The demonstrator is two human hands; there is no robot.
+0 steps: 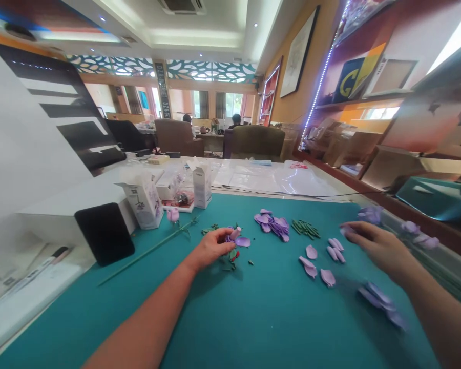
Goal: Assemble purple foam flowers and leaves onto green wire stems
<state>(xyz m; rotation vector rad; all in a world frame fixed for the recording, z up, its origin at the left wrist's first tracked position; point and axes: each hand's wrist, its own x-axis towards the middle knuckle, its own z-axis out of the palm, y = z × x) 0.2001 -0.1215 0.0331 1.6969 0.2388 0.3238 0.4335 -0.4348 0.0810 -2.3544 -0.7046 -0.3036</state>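
My left hand (212,249) is closed around a small lilac flower piece (235,234) just above the green mat (253,318). A purple petal (243,242) sticks out beside its fingertips. Small green and red pieces (233,254) lie under that hand. Over at the right, my right hand (378,247) pinches a pale purple petal (346,230), partly hidden by its fingers. Close below it are some rolled lilac pieces (335,251). Loose pink-lilac petals (328,277) rest nearer the middle, and blurred purple petals (382,303) lie under my right forearm.
A pile of purple petals (272,224) and several green pieces (306,229) lie further back. A long-stemmed pink rose (172,215) lies left, near a black tablet (104,233) and white boxes (203,185). Assembled lilac flowers (411,228) line the right edge. People sit in the background.
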